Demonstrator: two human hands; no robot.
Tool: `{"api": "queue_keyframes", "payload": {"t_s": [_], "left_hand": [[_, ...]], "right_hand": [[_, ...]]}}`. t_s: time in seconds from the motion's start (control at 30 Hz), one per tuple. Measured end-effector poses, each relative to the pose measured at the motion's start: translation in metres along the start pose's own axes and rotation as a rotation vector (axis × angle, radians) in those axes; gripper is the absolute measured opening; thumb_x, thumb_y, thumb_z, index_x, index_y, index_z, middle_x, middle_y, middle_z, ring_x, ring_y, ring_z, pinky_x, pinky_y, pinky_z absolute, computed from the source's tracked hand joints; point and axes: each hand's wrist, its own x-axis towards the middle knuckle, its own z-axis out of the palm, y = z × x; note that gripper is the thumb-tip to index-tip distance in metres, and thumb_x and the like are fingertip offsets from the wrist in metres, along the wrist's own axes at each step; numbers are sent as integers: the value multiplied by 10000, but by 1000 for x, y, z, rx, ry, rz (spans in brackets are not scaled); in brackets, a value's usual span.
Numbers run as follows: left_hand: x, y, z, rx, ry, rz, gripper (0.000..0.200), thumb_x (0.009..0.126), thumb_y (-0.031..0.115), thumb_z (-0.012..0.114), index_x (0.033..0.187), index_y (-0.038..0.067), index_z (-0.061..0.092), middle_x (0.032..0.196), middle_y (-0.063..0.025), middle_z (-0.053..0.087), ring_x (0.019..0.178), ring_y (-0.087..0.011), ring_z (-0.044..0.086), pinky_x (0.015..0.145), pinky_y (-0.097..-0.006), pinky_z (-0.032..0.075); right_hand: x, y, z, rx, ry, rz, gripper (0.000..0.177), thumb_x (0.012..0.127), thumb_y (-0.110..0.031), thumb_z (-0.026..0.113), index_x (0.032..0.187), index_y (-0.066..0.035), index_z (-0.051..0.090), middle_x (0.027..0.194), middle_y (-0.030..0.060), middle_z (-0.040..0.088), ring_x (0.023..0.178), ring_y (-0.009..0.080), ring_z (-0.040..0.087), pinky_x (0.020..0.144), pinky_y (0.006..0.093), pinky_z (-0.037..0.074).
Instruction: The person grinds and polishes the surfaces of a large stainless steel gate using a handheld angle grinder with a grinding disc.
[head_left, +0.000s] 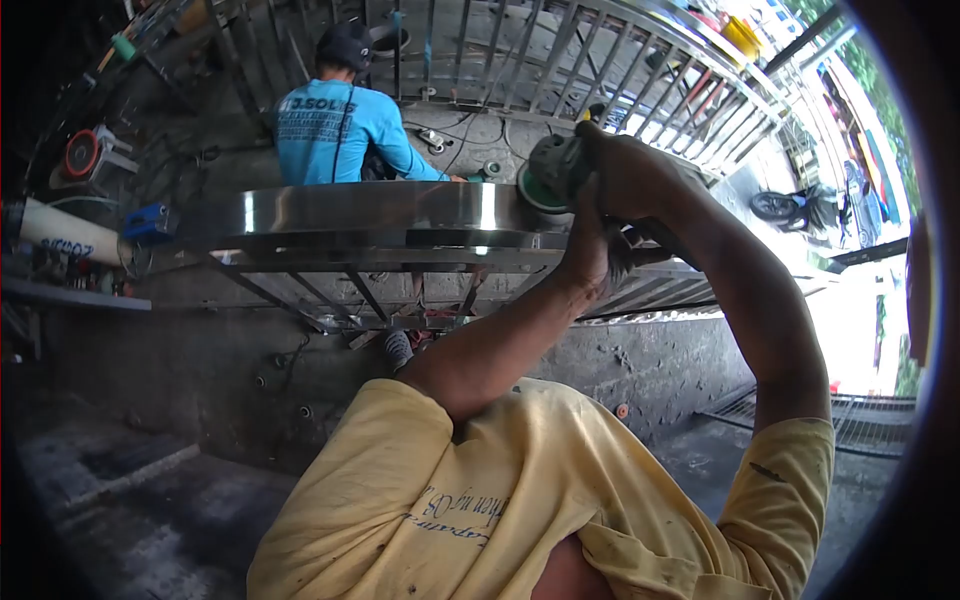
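Both my hands are closed around an angle grinder [556, 165], whose green disc [538, 192] rests against or just over the right part of a shiny flat metal rail [380, 208]. My right hand [632, 178] wraps over the top of the tool. Below it, my left hand [592, 245] grips the tool from the near side, its fingers partly hidden. The rail runs across in front of me as part of a metal frame with slanting bars [365, 295] beneath it.
Beyond the rail a person in a blue shirt [330, 125] sits low, facing away. Barred metal railings [640, 65] stand behind them. A bench machine with a red disc [83, 152] and a white cylinder [70, 235] are at left. A motorcycle [790, 207] is outside at right.
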Motion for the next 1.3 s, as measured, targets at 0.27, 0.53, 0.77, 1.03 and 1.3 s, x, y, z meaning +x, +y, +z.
{"api": "queue_keyframes", "payload": {"t_s": [0.27,0.53,0.77,1.03,1.3], "left_hand": [[-61,95,-10,30,17,263,990,852,864,404,1418,55,468,1292,-138,564,1203,-276,568,957,-606,516],[-119,196,-20,74,55,407,984,868,856,379,1403,36,481,1283,-132,580,1140,-267,609,943,-557,534],[-172,274,-39,145,151,520,947,881,843,388,1344,28,524,1224,-145,606,1085,-276,633,902,-540,573],[-223,318,-50,214,196,540,911,920,789,380,1362,0,488,1264,-201,581,1164,-318,615,973,-621,552],[-186,231,-29,182,172,278,896,929,782,362,1395,21,448,1284,-173,549,1186,-292,579,946,-630,565]], "right_hand": [[46,-123,-17,-39,22,-272,783,753,-164,722,1460,-10,421,984,271,714,976,436,708,831,481,568],[87,-235,-35,-48,17,-416,836,744,-239,785,1464,-44,409,978,265,716,970,426,715,800,487,568],[117,-328,-38,-74,32,-515,790,780,-183,751,1471,-43,394,1040,260,711,988,424,715,818,487,581],[120,-392,-38,14,-20,-528,680,811,-134,691,1414,-4,403,999,277,712,970,434,713,788,492,582],[68,-280,-14,60,40,-334,714,807,-111,653,1455,10,380,1018,291,705,1007,428,704,833,488,571]]}}
